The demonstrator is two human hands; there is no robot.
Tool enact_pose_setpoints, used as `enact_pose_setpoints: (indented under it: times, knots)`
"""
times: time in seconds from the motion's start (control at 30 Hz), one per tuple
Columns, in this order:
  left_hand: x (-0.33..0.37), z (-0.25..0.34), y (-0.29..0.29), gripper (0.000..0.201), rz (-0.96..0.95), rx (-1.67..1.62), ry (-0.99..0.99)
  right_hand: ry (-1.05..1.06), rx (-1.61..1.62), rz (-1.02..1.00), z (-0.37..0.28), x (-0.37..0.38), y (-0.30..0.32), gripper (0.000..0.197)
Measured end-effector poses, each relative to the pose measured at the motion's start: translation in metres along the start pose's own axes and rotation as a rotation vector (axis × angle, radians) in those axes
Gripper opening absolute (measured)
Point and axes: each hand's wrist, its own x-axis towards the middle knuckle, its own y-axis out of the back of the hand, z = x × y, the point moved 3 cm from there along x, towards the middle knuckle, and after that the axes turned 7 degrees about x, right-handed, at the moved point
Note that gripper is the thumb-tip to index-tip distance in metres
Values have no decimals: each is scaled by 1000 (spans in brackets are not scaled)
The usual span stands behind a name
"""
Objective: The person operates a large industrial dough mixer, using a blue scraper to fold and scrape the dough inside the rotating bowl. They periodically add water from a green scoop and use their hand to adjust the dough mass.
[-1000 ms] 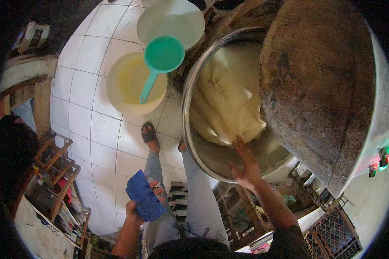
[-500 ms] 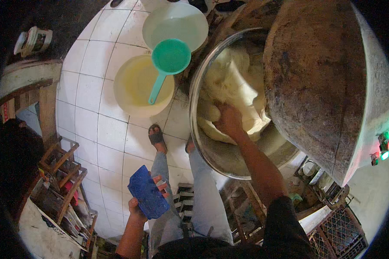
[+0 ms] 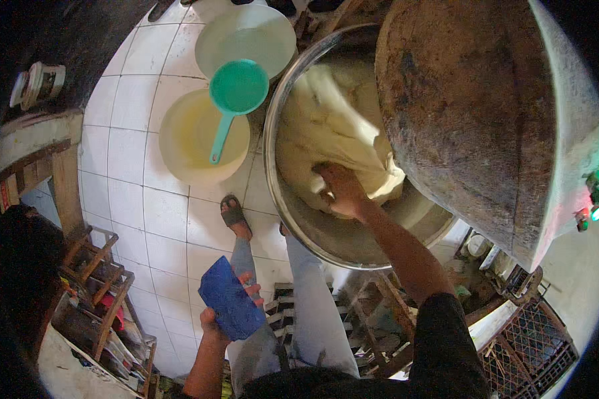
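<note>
My left hand (image 3: pixel 211 324) grips a blue flat plastic dough scraper (image 3: pixel 231 298), held low in front of my legs. To the right is a large round metal mixing bowl (image 3: pixel 281 211) with a big mass of pale dough (image 3: pixel 336 126) inside. My right hand (image 3: pixel 345 189) reaches into this bowl, its fingers curled into the near left part of the dough. The fingertips are partly hidden, sunk against the dough. A big worn mixer housing (image 3: pixel 472 113) covers the right side of the bowl.
A green long-handled dipper (image 3: pixel 238 90) rests across a tub of yellowish liquid (image 3: pixel 173 149) and a white basin (image 3: pixel 246 20) behind it. Wooden racks (image 3: pixel 103 286) stand at the left. A rusty grid crate (image 3: pixel 529 346) sits at the lower right, on or near the floor.
The view has shifted, so bowl, tubs and mixer appear further left. My right hand stays at the dough, its fingers in a slightly different pose. The scraper remains in my left hand.
</note>
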Motion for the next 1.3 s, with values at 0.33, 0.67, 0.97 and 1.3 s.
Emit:
enact_pose_setpoints:
  times: [0.33,0.67,0.97,1.3]
  knots:
    - [12,10,-56,141,223,808,-331,-134,913,68,-157,-105,43,78]
    - [28,-9,-141,92,-195,945,-469,-731,144,369,-135,-215,112,23]
    - [-6,-14,7,68,61,922,-78,-381,-446,553,-2,-65,30,26]
    - [-38,39,68,57,371,826,20,-655,-469,420,8,-109,89,43]
